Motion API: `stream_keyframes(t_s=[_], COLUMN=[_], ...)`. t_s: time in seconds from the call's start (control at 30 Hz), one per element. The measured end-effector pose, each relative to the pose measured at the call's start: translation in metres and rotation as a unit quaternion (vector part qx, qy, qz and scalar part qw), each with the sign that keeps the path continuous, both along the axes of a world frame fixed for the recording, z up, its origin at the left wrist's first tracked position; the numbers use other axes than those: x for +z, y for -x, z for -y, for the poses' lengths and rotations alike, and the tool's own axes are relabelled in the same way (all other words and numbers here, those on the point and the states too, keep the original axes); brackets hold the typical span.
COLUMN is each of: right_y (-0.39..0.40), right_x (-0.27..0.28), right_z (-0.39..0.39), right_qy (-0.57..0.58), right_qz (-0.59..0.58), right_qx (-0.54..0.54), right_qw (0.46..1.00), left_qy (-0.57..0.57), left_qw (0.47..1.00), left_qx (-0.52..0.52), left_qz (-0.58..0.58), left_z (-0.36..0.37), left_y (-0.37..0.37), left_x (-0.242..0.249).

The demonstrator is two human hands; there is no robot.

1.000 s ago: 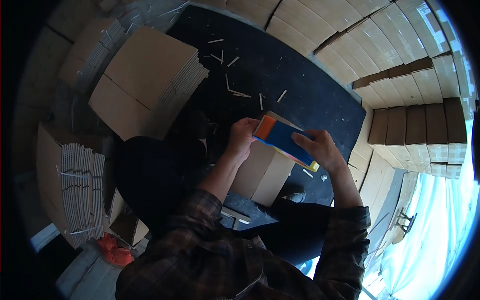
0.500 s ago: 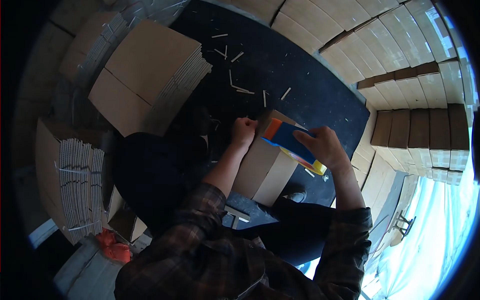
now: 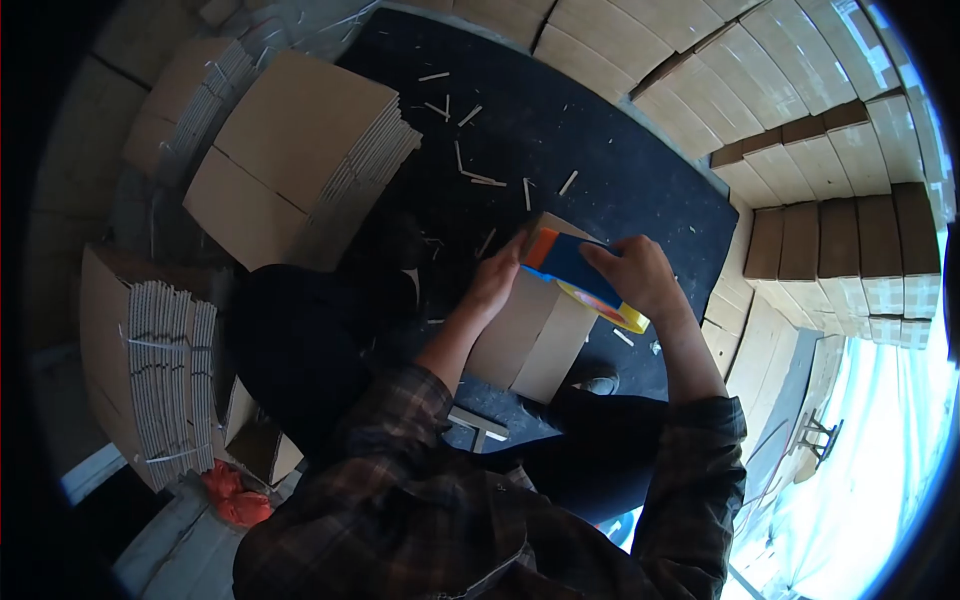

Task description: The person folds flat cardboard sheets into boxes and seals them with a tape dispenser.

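Note:
A closed cardboard box [image 3: 525, 335] stands between my legs, with a seam along its top. My right hand [image 3: 632, 275] is wrapped round a blue tape dispenser [image 3: 585, 268] with an orange front end and a roll of yellow-edged tape. The dispenser's orange end is at the far end of the box. On the box's far left edge lies my left hand [image 3: 497, 277], its fingers stretched out along the side and near the dispenser's orange end.
Stacks of flat cardboard [image 3: 290, 150] stand on the left, with a tied bundle [image 3: 170, 370] nearer me. Rows of boxes [image 3: 860, 240] line the right side. Cardboard strips litter the dark floor mat [image 3: 620, 170]. A red bag [image 3: 237, 495] lies at lower left.
My left hand has opened from a closed grip and its fingers now reach along the box's far edge. My right hand and the dispenser have moved slightly left and away from me.

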State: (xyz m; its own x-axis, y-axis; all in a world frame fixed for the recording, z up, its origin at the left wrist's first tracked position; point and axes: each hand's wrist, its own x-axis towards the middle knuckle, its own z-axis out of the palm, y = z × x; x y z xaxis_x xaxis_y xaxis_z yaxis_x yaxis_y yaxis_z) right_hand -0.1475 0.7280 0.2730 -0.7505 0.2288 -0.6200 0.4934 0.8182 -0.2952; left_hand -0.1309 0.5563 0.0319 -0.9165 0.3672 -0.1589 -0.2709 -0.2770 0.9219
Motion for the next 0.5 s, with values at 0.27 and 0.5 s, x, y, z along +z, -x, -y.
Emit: stream_keyframes(t_s=[0.27, 0.5], right_y=[0.002, 0.006], right_x=[0.013, 0.02], right_z=[-0.009, -0.013], right_qy=[0.019, 0.005], right_qz=[0.006, 0.001], right_qx=[-0.005, 0.04], right_qw=[1.0, 0.999], left_qy=[0.366, 0.442], left_qw=[0.88, 0.757], left_qx=[0.087, -0.12], left_qz=[-0.289, -0.467], left_z=[0.025, 0.003], left_y=[-0.03, -0.071], left_x=[0.106, 0.117])
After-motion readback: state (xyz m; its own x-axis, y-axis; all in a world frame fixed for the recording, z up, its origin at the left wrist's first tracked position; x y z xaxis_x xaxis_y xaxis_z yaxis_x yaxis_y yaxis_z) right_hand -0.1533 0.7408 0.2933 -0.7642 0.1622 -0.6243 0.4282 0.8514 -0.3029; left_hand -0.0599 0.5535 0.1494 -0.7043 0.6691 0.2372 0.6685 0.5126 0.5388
